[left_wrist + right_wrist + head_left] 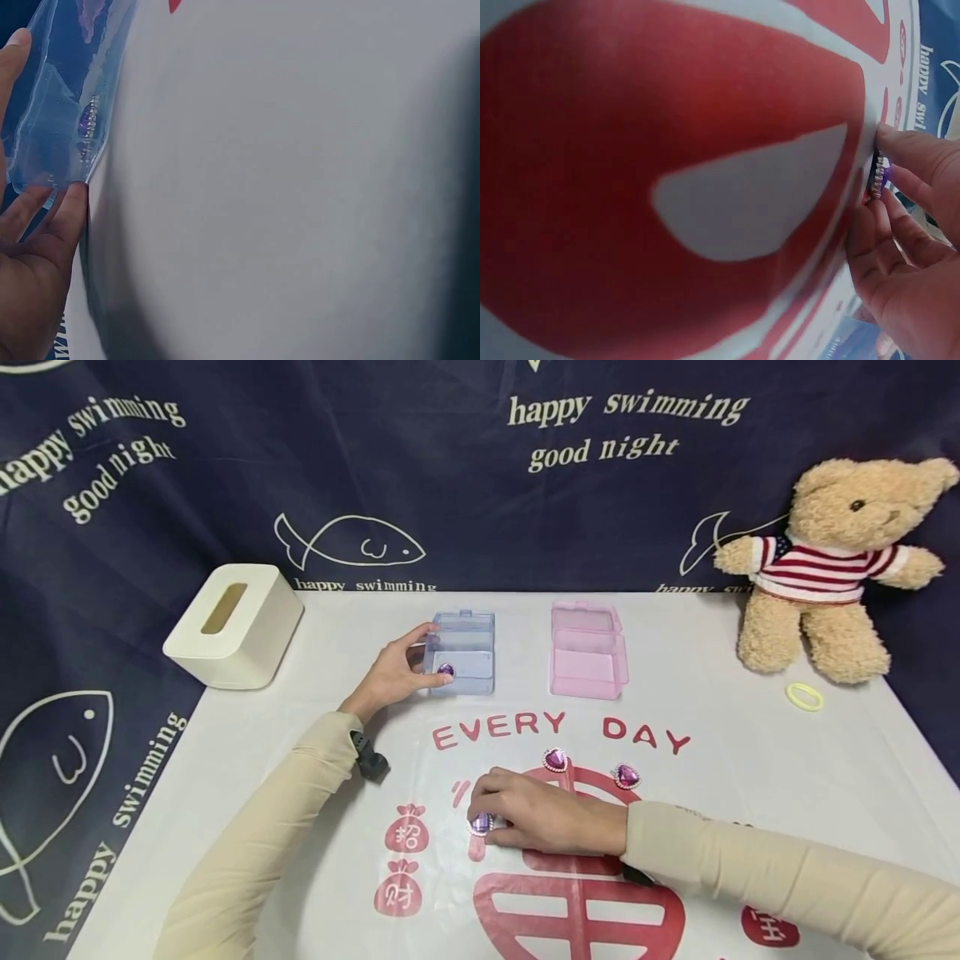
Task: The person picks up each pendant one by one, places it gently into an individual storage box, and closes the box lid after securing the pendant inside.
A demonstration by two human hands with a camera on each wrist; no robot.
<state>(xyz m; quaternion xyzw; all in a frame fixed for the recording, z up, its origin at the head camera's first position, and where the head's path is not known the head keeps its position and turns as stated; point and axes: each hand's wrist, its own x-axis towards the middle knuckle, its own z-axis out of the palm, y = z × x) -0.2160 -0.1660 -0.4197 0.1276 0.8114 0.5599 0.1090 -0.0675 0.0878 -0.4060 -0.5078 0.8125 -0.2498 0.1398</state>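
My left hand (392,668) grips the left side of an open blue clear plastic box (472,672), thumb at the front and fingers toward the back. Inside that box lies a purple gem with a beaded rim (446,670); the left wrist view shows the gem (88,120) through the box wall. On the table, my right hand (543,814) pinches a light purple gem (480,823) between thumb and fingers, and the gem's beaded edge (877,180) shows in the right wrist view. Two more heart-shaped gems, one magenta-purple (556,760) and another (626,776), lie beyond the right hand.
An open pink clear box (588,664) stands right of the blue one. A white tissue box (232,627) is at the back left. At the back right sit a teddy bear (832,568) and a yellow ring (804,697). A dark printed cloth (480,485) hangs behind the table.
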